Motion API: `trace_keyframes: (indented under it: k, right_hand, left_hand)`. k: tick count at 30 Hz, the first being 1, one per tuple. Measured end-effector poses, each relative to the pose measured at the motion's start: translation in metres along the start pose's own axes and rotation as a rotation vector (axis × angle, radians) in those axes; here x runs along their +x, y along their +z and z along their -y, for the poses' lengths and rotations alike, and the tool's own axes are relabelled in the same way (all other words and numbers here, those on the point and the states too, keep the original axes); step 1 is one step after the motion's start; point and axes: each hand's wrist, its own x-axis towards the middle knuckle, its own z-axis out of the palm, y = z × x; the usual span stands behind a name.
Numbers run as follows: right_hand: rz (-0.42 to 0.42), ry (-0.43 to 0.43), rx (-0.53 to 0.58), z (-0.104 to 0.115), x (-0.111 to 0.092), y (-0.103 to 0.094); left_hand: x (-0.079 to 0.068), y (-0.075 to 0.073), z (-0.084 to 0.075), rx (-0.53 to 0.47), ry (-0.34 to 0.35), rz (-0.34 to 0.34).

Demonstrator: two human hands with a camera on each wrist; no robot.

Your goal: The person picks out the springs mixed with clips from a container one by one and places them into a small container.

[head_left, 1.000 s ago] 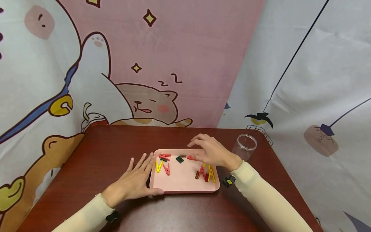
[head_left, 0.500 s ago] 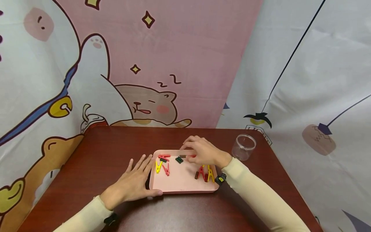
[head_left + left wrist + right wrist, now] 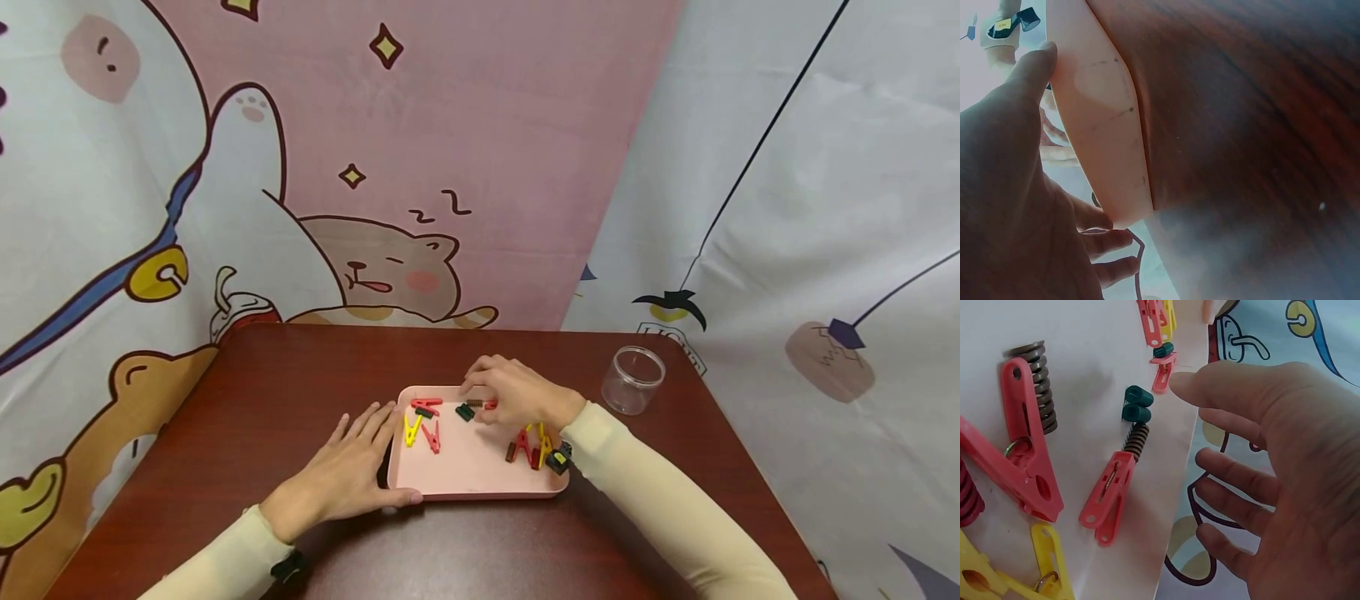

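Observation:
My left hand rests along the left side of the pink tray, fingers straight, thumb at the near corner. Over the tray's far edge hovers my right hand, its fingers loosely bent around nothing. Below it in the right wrist view lie a red clothespin, a brown spring and a pair of dark green springs. Another red clothespin lies beside a brown spring. A yellow clothespin and red clothespins lie at the tray's left side.
A clear jar stands to the right of the tray on the brown table. Behind the table hangs a cartoon-printed cloth. Part of the tray's right side is hidden under my right wrist.
My right hand has moved left across the far part of the tray, then slowed. My left hand has kept its place, and the clothespins and springs lie as before.

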Motion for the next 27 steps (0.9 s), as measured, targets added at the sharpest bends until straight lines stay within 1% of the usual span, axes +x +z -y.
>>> trace_keyframes:
  k: [5,13,25,27]
  right_hand:
    - [0.043,0.013,0.022,-0.001,0.005,0.003]
    - [0.091,-0.001,0.004,-0.002,0.011,0.006]
    - [0.135,0.012,-0.012,-0.002,0.017,0.012]
    - [0.138,0.001,-0.017,-0.003,0.019,0.014]
  left_hand:
    - [0.001,0.002,0.001,0.004,-0.005,0.000]
    - [0.001,0.004,0.003,0.009,-0.005,-0.015]
    - [0.000,0.001,0.001,-0.012,-0.011,-0.003]
    - [0.000,0.001,0.001,-0.016,-0.009,-0.003]
